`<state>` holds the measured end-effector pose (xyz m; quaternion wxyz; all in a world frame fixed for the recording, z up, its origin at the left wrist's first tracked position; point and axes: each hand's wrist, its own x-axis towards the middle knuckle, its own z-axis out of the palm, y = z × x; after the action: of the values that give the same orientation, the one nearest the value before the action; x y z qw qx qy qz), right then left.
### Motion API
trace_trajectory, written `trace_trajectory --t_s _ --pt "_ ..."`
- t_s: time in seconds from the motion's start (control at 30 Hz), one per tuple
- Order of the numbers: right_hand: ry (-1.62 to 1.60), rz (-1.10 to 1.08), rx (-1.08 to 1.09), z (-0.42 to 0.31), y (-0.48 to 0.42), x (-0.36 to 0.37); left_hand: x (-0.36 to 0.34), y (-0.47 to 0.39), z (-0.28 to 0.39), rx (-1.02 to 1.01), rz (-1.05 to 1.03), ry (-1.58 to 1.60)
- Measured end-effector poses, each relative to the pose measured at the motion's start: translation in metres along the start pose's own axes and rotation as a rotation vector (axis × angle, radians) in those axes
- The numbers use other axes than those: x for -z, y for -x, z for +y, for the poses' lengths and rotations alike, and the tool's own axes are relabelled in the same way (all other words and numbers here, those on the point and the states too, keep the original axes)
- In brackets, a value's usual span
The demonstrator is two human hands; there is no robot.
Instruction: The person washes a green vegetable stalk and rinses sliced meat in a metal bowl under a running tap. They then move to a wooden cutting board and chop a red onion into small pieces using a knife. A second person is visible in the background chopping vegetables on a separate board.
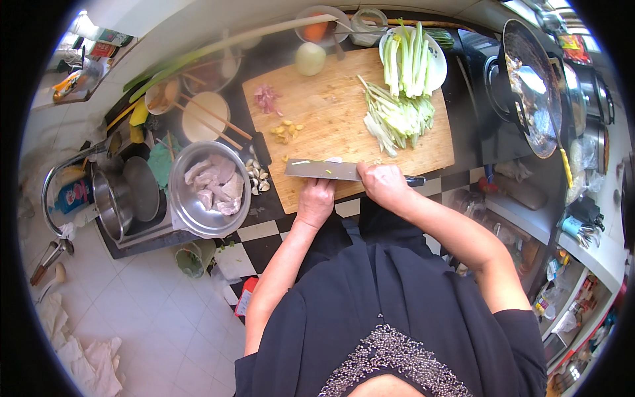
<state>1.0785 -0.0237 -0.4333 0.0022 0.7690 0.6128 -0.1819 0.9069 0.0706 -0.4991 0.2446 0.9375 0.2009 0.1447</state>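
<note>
My right hand grips a Chinese cleaver at the heel of the blade and handle. Its broad blade lies across the near edge of the wooden cutting board, with small green and pale bits stuck to it. My left hand is at the blade's near side, and its fingertips are hidden under the steel. Whether it holds something cannot be seen. A small pale piece shows at the blade's far edge. Farther up the board are yellow slices, perhaps ginger, chopped pinkish pieces and cut celery strips.
A plate of celery stalks rests on the board's far right corner, and a peeled round vegetable at its far edge. Garlic cloves and a metal bowl of meat are left. A wok stands right, its spatula handle jutting out.
</note>
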Motion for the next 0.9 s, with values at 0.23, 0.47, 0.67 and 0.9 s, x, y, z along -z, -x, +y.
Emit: trace_trajectory --t_s 0.23,0.47,0.67,0.9 --pt "-0.189 0.118 0.007 0.012 -0.01 0.012 0.008 -0.009 0.006 0.011 0.053 0.011" --pt "-0.097 -0.044 -0.026 0.007 0.019 0.032 0.008 -0.006 0.0 -0.035 0.076 0.028" --pt "-0.108 -0.066 -0.061 0.006 0.017 0.022 0.005 -0.003 -0.002 -0.01 0.077 0.029" --pt "-0.18 0.017 -0.075 0.005 0.002 -0.003 0.007 -0.005 -0.002 -0.038 0.104 0.002"
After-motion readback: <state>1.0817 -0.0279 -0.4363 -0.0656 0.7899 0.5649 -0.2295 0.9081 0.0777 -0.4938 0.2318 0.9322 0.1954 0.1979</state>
